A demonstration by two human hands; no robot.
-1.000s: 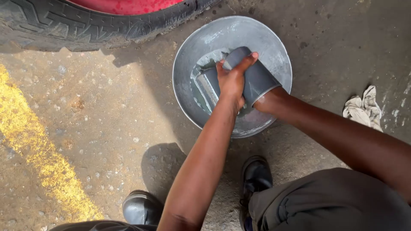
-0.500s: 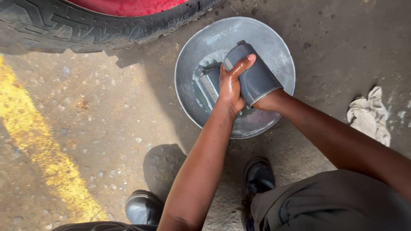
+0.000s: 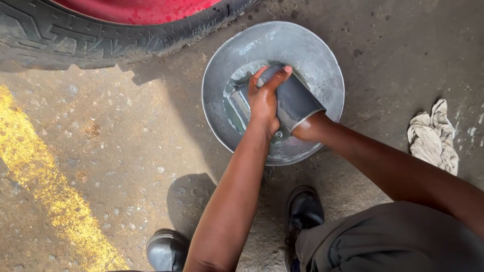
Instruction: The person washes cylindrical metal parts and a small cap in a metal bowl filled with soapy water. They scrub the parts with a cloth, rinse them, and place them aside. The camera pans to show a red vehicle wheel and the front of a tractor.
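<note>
Clearly left hand grips cylinder outside.

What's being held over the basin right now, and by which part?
A grey metal cylinder, tilted in the metal basin. The left hand grips its outer wall, fingers wrapped over the top; the right hand goes into its open end, its grip hidden.

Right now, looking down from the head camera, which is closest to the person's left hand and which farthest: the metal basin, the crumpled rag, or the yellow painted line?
From the left hand, which grips a grey cylinder:
1. Metal basin: directly under the hand.
2. Crumpled rag: on the concrete, off to the right.
3. Yellow painted line: far left, running to the bottom edge.
</note>
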